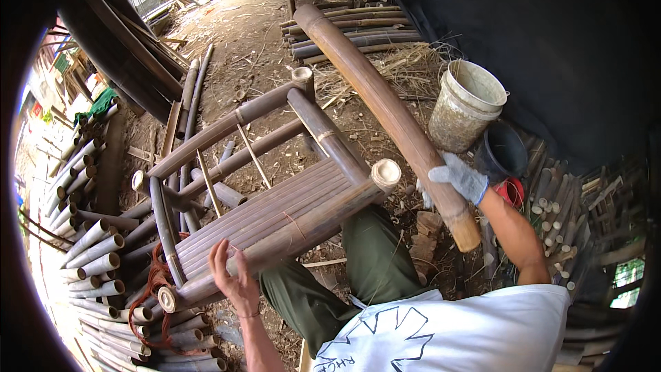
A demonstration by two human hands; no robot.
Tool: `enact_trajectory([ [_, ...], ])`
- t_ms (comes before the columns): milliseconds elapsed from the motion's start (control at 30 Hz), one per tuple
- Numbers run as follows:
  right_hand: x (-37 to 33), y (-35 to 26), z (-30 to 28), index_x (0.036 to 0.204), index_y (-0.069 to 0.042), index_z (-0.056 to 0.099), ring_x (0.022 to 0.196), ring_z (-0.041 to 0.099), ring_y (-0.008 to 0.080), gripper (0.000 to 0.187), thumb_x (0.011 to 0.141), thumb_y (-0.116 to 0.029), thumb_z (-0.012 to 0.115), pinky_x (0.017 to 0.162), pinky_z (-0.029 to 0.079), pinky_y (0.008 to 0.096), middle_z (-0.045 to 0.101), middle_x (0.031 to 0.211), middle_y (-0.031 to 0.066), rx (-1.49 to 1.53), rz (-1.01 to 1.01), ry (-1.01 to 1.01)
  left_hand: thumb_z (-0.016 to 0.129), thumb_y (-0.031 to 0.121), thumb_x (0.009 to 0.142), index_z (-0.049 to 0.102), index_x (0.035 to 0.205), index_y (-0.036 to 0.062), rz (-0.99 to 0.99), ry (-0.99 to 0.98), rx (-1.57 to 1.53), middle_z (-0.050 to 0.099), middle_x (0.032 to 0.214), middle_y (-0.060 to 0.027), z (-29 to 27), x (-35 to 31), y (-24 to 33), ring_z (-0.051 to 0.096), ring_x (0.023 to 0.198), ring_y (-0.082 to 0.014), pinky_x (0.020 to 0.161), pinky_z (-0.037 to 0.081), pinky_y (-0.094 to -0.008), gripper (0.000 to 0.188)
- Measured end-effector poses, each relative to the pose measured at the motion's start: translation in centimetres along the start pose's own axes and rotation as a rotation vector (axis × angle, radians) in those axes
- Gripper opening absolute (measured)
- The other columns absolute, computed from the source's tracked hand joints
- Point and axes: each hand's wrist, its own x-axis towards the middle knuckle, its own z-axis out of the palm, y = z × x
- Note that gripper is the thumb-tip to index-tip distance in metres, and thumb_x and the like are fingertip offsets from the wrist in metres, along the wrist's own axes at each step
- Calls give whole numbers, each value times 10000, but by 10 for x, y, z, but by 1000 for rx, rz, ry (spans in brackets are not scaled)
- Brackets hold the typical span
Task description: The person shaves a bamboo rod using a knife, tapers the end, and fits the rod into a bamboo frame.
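My right hand (463, 178), in a grey-white glove, grips a long, thick brown bamboo pole (375, 96) near its lower end. The pole slants up and away to the left, to the right of a bamboo frame (330, 139). My bare left hand (235, 277) holds nothing and its fingers are apart. It is over the near rail (303, 231) of the frame; I cannot tell whether it touches. Narrow bamboo slats (275, 207) lie side by side in the near part of the frame, and two thin sticks (253, 156) cross its open part.
Cut bamboo poles (103, 265) are stacked at the left. More poles (365, 38) lie at the back. To the right stand a dirty white bucket (467, 107), a dark bucket (505, 151) and a bundle of thin bamboo (551, 200). Shavings litter the dirt floor (241, 72).
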Motion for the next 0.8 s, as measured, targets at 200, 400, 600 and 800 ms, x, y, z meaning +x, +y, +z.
enact_trajectory([
  [200,-29,41,52,1195,50,539,700,696,299,703,701,-382,792,621,611,435,668,919,189,377,70,-238,614,361,992,476,1419,-13,-424,-628,-907,612,1295,-167,102,4,83,585,1216,-250,1032,479,-396,585],
  [400,9,29,176,1467,20,347,1248,513,363,896,780,-338,797,1065,422,459,490,1365,230,-547,-517,49,843,322,807,485,1241,-18,-530,-527,-1069,664,1029,-133,138,58,125,681,888,-214,783,586,-378,657],
  [600,15,22,174,1467,-13,386,1356,404,407,845,778,-294,788,1141,351,458,423,1430,250,-869,-733,82,843,240,710,551,1180,-33,-192,-447,-61,696,973,-162,12,158,100,685,812,-210,748,579,-339,617],
  [800,48,22,126,1491,-1,330,1312,458,379,855,782,-199,765,1100,406,432,424,1431,250,-798,-749,454,841,221,544,661,1173,62,286,-484,502,606,1115,-145,-43,175,68,599,1080,-329,982,481,-414,673],
])
